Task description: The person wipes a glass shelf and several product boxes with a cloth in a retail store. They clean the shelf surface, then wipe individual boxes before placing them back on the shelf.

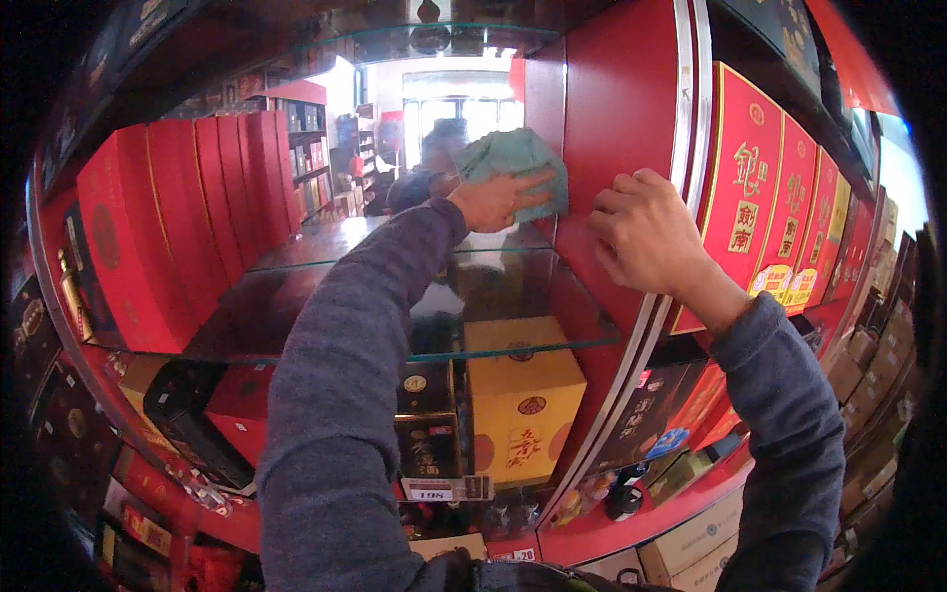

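Note:
My left hand (497,201) presses a green cloth (518,152) flat against the mirrored back (444,81) of a display cabinet, near its right corner. The fingers are spread over the cloth, and a person is reflected dimly behind it. Below this forearm runs a glass shelf (414,296) with a greenish front edge. My right hand (651,233) hangs in front of the red side panel (618,111), close to the metal-trimmed upright (694,103). Its fingers are curled in, with nothing visible in them; whether the knuckles touch the panel is unclear.
Several tall red boxes (170,229) stand in a row at left on the glass shelf. A yellow gift box (527,414) and black boxes (427,444) sit below. Red and gold boxes (747,192) fill the bay at right. Cardboard cartons (692,544) are stacked lower right.

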The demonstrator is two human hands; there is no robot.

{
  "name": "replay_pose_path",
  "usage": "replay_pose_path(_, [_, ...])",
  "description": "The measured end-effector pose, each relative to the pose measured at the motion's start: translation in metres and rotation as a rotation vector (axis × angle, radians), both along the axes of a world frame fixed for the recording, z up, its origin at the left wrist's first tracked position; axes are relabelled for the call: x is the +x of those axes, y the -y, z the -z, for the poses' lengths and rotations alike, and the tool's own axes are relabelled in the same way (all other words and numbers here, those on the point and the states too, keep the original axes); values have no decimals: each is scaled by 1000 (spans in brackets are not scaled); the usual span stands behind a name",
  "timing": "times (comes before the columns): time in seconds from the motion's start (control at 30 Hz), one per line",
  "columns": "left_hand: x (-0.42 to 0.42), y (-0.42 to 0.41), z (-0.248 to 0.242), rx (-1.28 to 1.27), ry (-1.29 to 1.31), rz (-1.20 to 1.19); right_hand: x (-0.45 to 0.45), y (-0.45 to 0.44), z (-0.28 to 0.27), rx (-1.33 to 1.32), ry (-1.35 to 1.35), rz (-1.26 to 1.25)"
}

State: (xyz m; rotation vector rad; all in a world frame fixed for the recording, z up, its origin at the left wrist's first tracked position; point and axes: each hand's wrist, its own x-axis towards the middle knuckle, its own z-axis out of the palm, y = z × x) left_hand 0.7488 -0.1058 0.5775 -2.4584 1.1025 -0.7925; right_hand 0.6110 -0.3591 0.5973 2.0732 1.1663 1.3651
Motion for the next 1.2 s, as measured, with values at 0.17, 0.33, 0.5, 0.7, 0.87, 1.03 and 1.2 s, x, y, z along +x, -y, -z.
replay_pose_path(0.17, [16, -14, 35, 332, 112, 64, 1, 1, 0, -4, -3, 32])
replay_pose_path(0.33, [30, -28, 48, 27, 164, 308, -1, 0, 0, -8, 3, 55])
replay_pose_path(0.5, [-5, -60, 42, 240, 310, 134, 0, 1, 0, 1, -13, 33])
replay_pose_path(0.7, [-41, -118, 48, 161, 310, 78, 0, 0, 1, 20, -31, -3])
replay_pose_path(0.87, [-72, -176, 46, 198, 266, -21, -2, -2, 2, 29, 22, -12])
replay_pose_path(1.03, [-109, -234, 48, 144, 201, -113, -3, -4, 3, 45, -7, 33])
replay_pose_path(1.2, [-137, -290, 50, 102, 252, -100, -4, -6, 3, 45, -5, 62])
